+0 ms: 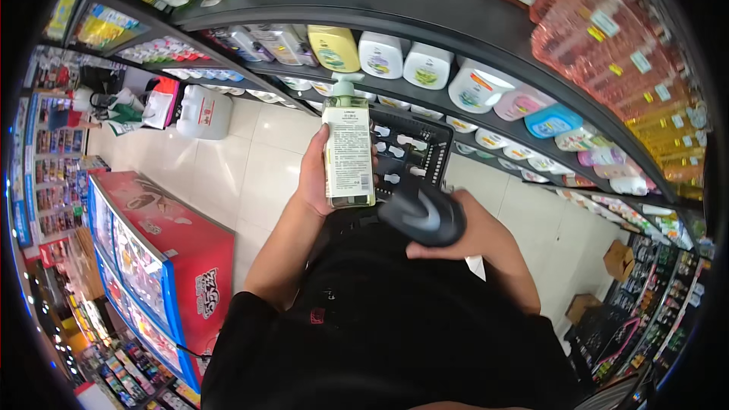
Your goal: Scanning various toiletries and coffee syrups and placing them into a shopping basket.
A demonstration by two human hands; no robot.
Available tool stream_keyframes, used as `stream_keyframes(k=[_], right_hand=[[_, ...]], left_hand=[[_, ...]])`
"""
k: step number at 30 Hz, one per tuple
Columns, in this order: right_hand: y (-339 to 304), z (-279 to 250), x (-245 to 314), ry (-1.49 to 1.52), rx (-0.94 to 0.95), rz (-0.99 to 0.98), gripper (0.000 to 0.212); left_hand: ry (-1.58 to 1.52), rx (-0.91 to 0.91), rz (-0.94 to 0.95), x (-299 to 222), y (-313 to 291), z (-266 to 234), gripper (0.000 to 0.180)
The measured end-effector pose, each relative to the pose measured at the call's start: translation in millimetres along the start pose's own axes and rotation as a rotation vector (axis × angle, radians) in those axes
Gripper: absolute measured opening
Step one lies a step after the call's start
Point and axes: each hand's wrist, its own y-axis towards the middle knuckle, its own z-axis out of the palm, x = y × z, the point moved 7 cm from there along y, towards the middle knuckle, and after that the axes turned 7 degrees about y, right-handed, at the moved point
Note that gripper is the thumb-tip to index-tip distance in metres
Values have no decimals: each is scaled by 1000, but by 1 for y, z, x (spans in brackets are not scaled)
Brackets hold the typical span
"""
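My left hand (pixel 313 175) is closed around a pale green pump bottle (pixel 348 153). The bottle stands nearly upright in front of my body, its pump head at the far end. A large white printed label with a small barcode low on its right side faces me. In my right hand (pixel 482 229) is a dark handheld barcode scanner (pixel 425 214), its blurred head close to the bottle's lower right. Part of my grip on the scanner is hidden beneath its head. Just beyond the bottle is a black crate (pixel 449 150) with several small white pieces in it.
Shelves (pixel 334 6) of bottles curve across the far side and right. At left stands a red freezer (pixel 194 235) with a blue-edged glass top. A white jug (pixel 203 112) is on the tiled floor (pixel 266 148) at far left. Cardboard boxes (pixel 619 260) lie at right.
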Motion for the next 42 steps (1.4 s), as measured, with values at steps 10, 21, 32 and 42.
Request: stream_keyframes(k=[10, 21, 32, 42], right_hand=[[25, 52, 33, -229, 108, 208, 49], [21, 72, 53, -323, 0, 161, 48], [16, 68, 59, -363, 34, 105, 42], [5, 68, 42, -282, 23, 73, 37]], left_hand=[[275, -74, -50, -71, -29, -21, 74], [302, 112, -91, -92, -24, 5, 64], [484, 80, -117, -91, -34, 30, 66], [978, -322, 860, -216, -20, 140, 60]])
